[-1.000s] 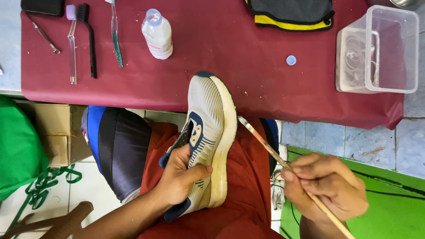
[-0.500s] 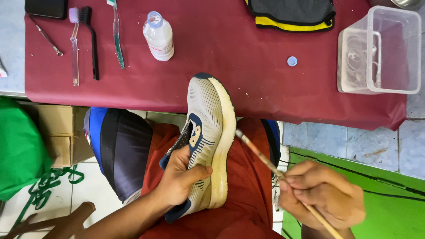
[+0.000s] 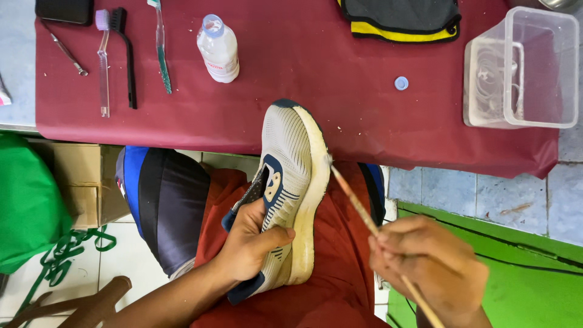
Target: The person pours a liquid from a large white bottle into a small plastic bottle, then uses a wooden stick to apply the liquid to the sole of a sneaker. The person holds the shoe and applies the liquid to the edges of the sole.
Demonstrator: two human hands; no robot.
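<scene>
My left hand [image 3: 249, 243] grips a grey-and-navy knit sneaker [image 3: 288, 176] by its heel and side, holding it on edge over my lap so the cream midsole faces right. Its toe reaches the edge of the maroon-covered table [image 3: 303, 54]. My right hand [image 3: 431, 267], somewhat blurred, holds a thin wooden-handled paintbrush [image 3: 358, 209] like a pen. The brush tip touches the midsole near the forefoot.
On the table lie a small open white bottle [image 3: 218, 50], its blue cap [image 3: 401, 83], several brushes [image 3: 118, 54], a black phone [image 3: 62, 10], a black-and-yellow cloth [image 3: 398, 18] and a clear plastic box [image 3: 522, 70]. A green bag [image 3: 27, 200] and cardboard box [image 3: 79, 182] sit left.
My right hand has shifted left and down, and the brush tip has gone from just off the sole onto the midsole higher toward the toe. The sneaker tilted slightly right.
</scene>
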